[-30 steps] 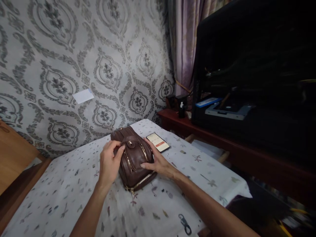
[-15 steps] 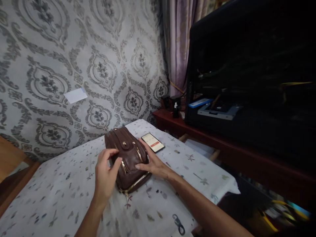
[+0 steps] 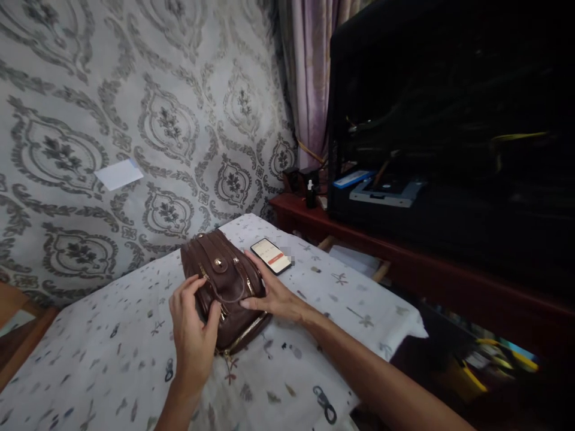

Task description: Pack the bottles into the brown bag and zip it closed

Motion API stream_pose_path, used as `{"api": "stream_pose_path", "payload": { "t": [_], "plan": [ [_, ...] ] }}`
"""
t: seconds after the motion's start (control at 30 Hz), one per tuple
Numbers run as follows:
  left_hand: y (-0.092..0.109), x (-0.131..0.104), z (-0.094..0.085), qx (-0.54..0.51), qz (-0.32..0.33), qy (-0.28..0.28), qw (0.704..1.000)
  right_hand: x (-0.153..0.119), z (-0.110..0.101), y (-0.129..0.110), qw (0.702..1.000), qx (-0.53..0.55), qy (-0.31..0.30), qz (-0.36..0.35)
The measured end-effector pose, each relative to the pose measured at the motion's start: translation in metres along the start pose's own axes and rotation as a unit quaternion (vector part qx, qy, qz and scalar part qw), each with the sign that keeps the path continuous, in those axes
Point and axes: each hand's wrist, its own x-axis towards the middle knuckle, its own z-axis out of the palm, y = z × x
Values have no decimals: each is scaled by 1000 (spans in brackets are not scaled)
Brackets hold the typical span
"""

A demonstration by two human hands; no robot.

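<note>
Grey-and-white damask wallpaper (image 3: 168,123) fills the background here, and below it spreads a white cloth (image 3: 135,359) printed with little leaves and plants. Right down at the bag, the left hand (image 3: 193,323) is loosely curled, thumb and forefinger parted, their tips against the bag's left side, touching rather than gripping. Over on the other side, the right hand (image 3: 274,297) has a spread hold, thumb pressed on top, fingers along the right flank. Between the two sits the brown leather bag (image 3: 229,275), lying on the cloth, a round gold stud (image 3: 218,262) on top and a gold-toothed zip (image 3: 249,331) along its near edge. Just beyond the right hand's fingertips, a black-edged smartphone (image 3: 272,256) lies with its pale screen lit, an orange-red bar across it. Further out, it's a reddish-brown wooden shelf (image 3: 296,209) carrying a small black bottle with a white top (image 3: 310,194), next to a large, dark, glossy screen (image 3: 449,108). Behind hangs a pale purple curtain (image 3: 311,78); leftward, a white paper slip (image 3: 119,175) shows against the wallpaper.
</note>
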Motion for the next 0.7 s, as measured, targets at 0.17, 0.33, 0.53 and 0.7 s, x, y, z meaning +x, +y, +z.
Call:
{"api": "stream_pose_path", "payload": {
  "t": [0.17,0.33,0.53,0.7],
  "plan": [
    [5,-15,3,79,100,73,989,0,-3,0,999,-50,1,-22],
    [10,-38,8,129,274,13,953,0,-7,1,994,-101,6,-38],
    [0,-46,11,130,299,-4,945,1,-12,6,969,-218,51,-100],
    [-2,-47,12,121,295,4,948,16,-5,-2,914,-332,101,-209]
  ]
}}
